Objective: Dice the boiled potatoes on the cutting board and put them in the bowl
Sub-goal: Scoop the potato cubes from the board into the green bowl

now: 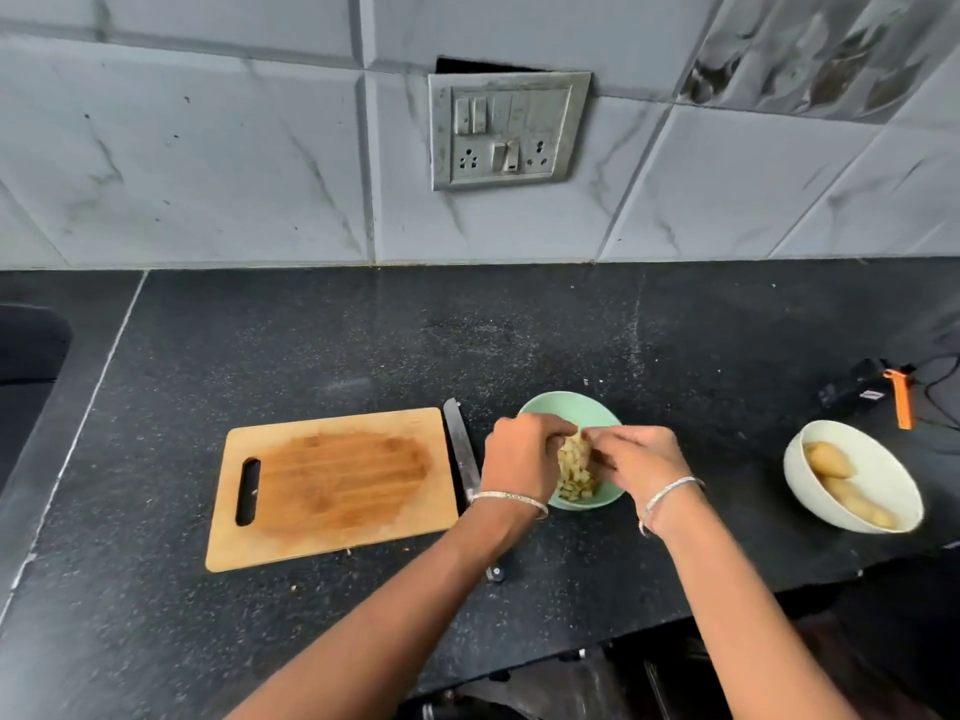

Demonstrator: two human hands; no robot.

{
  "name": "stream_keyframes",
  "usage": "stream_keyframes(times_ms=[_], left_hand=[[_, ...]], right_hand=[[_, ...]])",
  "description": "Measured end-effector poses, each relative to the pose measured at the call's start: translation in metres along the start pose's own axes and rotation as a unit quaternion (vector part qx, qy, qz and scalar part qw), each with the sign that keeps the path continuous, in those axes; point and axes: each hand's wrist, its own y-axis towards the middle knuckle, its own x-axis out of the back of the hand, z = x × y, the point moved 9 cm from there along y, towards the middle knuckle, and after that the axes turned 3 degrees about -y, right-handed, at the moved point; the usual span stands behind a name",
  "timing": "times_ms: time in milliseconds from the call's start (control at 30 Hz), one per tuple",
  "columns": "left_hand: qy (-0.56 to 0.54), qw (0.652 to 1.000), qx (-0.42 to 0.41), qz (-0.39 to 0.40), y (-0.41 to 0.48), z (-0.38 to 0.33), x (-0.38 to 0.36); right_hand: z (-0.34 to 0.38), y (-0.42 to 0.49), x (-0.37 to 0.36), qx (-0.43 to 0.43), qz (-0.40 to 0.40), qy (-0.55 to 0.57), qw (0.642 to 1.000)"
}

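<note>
Green bowl (566,401) beneath left hand (522,457) and right hand (636,459) cupping diced potato (575,467) — soft, liable to spill past the rim.

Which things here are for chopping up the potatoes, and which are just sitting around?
For the job:
cutting board
knife
green bowl with diced potato
white bowl of whole potatoes

Just lying about:
black gadget with an orange part and a cable
switch plate on the wall
</note>
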Motion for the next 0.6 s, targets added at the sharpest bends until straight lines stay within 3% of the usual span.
stream_keyframes(times_ms=[133,300,433,533,600], left_hand=[[-0.058,0.996,0.071,-0.007,0.008,0.020,-0.015],[-0.090,0.988,0.116,-0.046,0.015,0.020,-0.009],[-0.069,0.990,0.074,-0.102,0.016,0.009,0.009],[-0.081,0.986,0.060,-0.133,0.014,0.014,0.022],[-0.084,0.985,0.072,-0.132,0.011,0.022,0.029]], right_hand=[[0.003,0.010,0.006,0.019,0.027,-0.111,0.993],[0.033,0.010,0.022,0.123,-0.024,-0.172,0.977],[0.067,-0.010,0.011,0.259,-0.092,-0.306,0.912],[0.049,-0.006,-0.016,0.193,0.024,-0.493,0.848],[0.043,-0.004,-0.016,0.152,0.041,-0.524,0.837]])
